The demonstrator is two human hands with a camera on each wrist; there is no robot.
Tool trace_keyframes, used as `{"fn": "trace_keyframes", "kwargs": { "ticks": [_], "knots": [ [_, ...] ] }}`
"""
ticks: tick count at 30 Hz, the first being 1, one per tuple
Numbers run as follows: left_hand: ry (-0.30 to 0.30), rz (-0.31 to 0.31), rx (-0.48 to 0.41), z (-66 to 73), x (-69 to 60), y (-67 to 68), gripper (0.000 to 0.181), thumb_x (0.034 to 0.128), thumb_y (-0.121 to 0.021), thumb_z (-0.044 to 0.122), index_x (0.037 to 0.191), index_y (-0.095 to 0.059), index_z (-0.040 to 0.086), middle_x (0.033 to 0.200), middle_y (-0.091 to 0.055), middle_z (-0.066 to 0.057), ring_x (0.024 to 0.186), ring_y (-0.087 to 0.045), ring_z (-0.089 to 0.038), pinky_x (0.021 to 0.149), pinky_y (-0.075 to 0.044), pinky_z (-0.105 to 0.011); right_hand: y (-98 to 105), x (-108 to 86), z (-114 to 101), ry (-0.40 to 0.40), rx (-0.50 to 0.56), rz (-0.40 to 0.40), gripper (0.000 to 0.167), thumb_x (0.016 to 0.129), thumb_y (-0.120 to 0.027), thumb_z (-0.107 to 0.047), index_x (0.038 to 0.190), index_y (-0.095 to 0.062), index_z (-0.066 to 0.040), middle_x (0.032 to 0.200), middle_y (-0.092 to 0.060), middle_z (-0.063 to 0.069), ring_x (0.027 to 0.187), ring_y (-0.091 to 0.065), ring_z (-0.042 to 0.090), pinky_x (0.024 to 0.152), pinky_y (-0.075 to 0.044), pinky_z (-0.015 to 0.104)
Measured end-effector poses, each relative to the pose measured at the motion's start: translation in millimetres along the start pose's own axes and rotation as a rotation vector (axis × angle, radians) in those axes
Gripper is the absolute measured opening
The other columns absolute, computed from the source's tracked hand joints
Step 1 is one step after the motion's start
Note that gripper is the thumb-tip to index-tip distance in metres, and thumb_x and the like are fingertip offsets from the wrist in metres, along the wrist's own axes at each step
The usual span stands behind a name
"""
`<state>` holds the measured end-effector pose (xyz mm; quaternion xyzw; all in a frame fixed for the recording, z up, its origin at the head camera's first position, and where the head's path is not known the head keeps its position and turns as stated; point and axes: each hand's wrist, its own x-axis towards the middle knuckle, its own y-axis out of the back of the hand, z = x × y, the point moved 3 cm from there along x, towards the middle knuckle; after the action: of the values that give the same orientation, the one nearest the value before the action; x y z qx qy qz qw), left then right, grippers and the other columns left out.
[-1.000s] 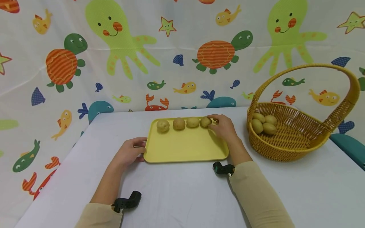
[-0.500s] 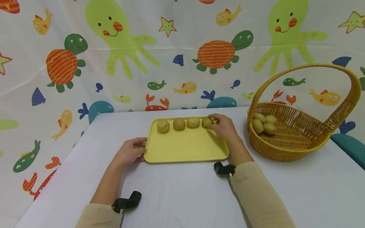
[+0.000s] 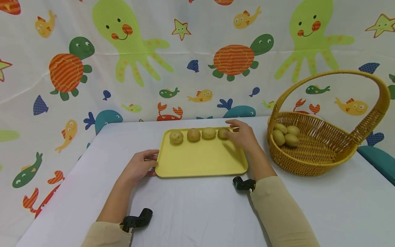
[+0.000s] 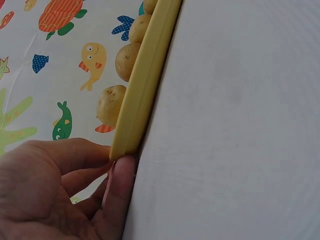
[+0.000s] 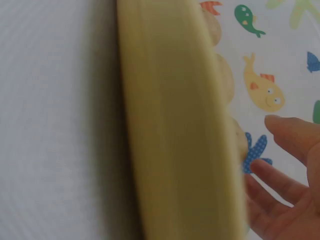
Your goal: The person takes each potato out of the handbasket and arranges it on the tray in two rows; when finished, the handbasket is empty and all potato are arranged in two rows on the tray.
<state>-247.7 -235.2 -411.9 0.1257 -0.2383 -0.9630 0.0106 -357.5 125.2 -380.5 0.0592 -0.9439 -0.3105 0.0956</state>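
Observation:
Four potatoes, which is several, stand in a row along the far side of a yellow tray (image 3: pixel 200 161), from the leftmost potato (image 3: pixel 176 137) to the rightmost potato (image 3: pixel 223 133). The left hand (image 3: pixel 141 165) pinches the tray's left edge; in the left wrist view that hand (image 4: pixel 55 187) has thumb and fingers at the tray's corner (image 4: pixel 131 115). Over the tray's far right corner, the right hand (image 3: pixel 243 136) is beside the rightmost potato with its fingers spread. In the right wrist view this hand (image 5: pixel 292 187) has its thumb and fingers apart, with nothing between them.
A wicker basket (image 3: pixel 308 168) with a tall handle stands right of the tray, with several potatoes (image 3: pixel 291 139) at its left side. A white cloth covers the table (image 3: pixel 191 212). Behind hangs a patterned curtain (image 3: pixel 185 82).
The right hand's fingers have opened and come away from the rightmost potato, which has shifted slightly to the right since a second ago. The left hand has stayed at the tray's edge.

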Motion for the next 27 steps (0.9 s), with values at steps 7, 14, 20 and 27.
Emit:
{"fn": "trace_keyframes", "kwargs": {
  "ticks": [7,14,20,27],
  "knots": [
    [-0.004,-0.006,0.007,0.1,-0.4,-0.6,0.056,0.0981,-0.059,0.009,0.153,-0.047,0.006,0.137,-0.053,-0.020,0.105,-0.061,-0.026,0.077,-0.062,-0.027,11.9,-4.5,-11.2,0.065,0.036,0.021,0.052,0.099,-0.068,-0.023,0.149,-0.055,-0.012,0.147,-0.056,0.023,0.132,-0.056,0.042,0.105,-0.052,0.056],
    [0.000,0.002,0.016,0.3,-0.6,-1.0,0.056,0.0988,-0.059,0.010,0.153,-0.048,0.007,0.137,-0.053,-0.019,0.104,-0.062,-0.026,0.077,-0.062,-0.026,24.8,-9.9,-26.5,0.073,0.089,0.036,0.052,0.101,-0.067,-0.029,0.150,-0.055,-0.016,0.148,-0.056,0.019,0.136,-0.054,0.039,0.109,-0.050,0.055],
    [-0.009,-0.001,0.019,1.2,-1.3,-0.6,0.056,0.0989,-0.058,0.010,0.154,-0.047,0.006,0.137,-0.053,-0.019,0.103,-0.061,-0.026,0.077,-0.062,-0.026,35.5,-15.3,-38.8,0.115,0.111,0.054,0.051,0.101,-0.066,-0.028,0.150,-0.055,-0.017,0.147,-0.056,0.018,0.137,-0.054,0.038,0.111,-0.047,0.056],
    [-0.012,-0.003,0.023,0.4,-0.9,-0.4,0.055,0.0992,-0.058,0.010,0.153,-0.048,0.006,0.137,-0.053,-0.019,0.104,-0.061,-0.026,0.077,-0.062,-0.026,44.6,-21.8,-50.3,0.170,0.123,0.080,0.049,0.101,-0.066,-0.027,0.149,-0.056,-0.018,0.147,-0.057,0.017,0.137,-0.053,0.039,0.111,-0.046,0.058]
  ]
}}
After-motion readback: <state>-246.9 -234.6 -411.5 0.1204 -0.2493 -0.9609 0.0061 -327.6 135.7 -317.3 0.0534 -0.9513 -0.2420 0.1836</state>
